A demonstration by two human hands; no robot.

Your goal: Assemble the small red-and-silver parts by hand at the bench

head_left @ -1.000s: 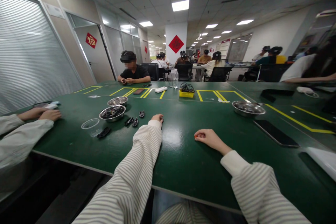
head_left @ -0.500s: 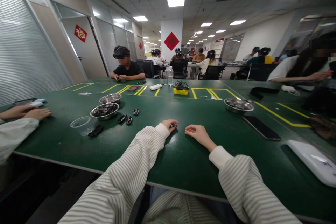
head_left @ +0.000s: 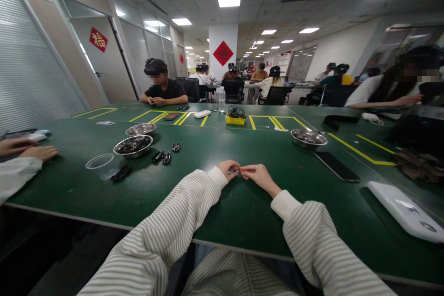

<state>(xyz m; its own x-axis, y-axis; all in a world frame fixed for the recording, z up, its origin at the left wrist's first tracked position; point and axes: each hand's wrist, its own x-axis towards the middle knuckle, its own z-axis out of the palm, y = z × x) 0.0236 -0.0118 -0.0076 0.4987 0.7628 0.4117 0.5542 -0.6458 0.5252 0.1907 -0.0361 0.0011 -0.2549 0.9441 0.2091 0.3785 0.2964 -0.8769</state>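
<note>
My left hand and my right hand meet over the green table, fingertips pinched together on a tiny dark part with an orange-red bit. Both hands are closed in a pinch; the part is too small to name. To the left lie two steel bowls, the nearer bowl full of black parts, the farther bowl behind it. Loose black parts lie beside them, one more black part near a clear lid.
A third steel bowl, a black phone and a white device are on the right. Another person's hands rest at the left edge. A yellow tray with cables stands further back. Other people sit around.
My two hands came together from apart, the left moving right and the right moving left, until their fingertips met on the small part. The view shifted slightly.
</note>
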